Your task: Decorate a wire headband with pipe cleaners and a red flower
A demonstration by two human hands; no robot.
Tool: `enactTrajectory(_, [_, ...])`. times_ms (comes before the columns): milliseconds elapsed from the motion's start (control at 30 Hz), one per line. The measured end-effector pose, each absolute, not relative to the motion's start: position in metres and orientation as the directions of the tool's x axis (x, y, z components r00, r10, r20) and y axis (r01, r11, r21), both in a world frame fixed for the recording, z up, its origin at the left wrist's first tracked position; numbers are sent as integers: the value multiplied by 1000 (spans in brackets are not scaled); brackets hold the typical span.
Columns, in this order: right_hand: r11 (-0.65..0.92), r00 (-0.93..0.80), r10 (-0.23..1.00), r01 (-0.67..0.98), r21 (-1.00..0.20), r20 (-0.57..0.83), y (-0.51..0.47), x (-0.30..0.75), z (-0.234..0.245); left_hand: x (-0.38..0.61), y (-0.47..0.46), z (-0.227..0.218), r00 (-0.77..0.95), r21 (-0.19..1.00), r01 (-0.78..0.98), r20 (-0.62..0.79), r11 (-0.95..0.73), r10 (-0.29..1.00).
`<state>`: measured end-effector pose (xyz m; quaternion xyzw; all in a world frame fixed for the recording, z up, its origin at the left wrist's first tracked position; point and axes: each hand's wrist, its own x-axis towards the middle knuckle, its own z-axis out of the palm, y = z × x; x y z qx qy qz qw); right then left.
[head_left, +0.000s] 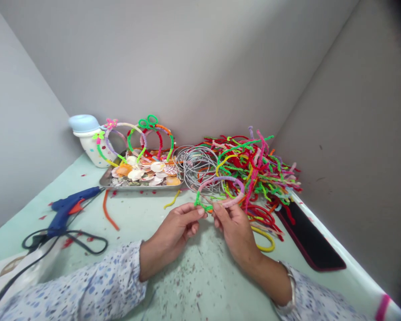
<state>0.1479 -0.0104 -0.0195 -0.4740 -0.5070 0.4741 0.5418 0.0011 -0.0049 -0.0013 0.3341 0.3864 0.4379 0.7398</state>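
Between my hands is a hoop-shaped band (232, 179) wrapped in fuzzy pipe cleaner, lilac and pink along the top and right. Its left side carries green pipe cleaner (199, 201) bent in small turns. My left hand (175, 225) pinches the lower green part between thumb and fingers. On the lower pink part, my right hand (234, 227) is closed, thumb and index fingertip together near the green. The fingertips of both hands are close to each other. What lies under my right fingers is partly hidden.
A metal tray (140, 185) of seashells stands behind, with finished-looking pipe cleaner headbands (127, 127) on it. Coiled grey wire (197, 171) and a heap of pipe cleaners (260, 165) lie right. A blue glue gun (67, 207) with its cord is left; a dark flat case (310, 240) lies right.
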Motion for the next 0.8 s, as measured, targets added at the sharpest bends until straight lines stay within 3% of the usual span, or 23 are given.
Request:
enactTrajectory(233, [79,39,996,-17,-997,78,-11,147,-19,3,-8,1,217,906,-297,-244,302,945])
enactTrajectory(467, [43,29,999,-60,-997,42,-11,147,-16,2,-8,1,108,990,-78,-112,121,988])
enactTrajectory(667, [0,13,1000,-93,-996,-1,-12,146,-13,-1,-10,-6,89,990,62,122,-128,989])
enactTrajectory(800, [-6,5,1000,-136,-991,-6,-12,147,-16,-3,-12,-11,90,883,222,405,-414,910])
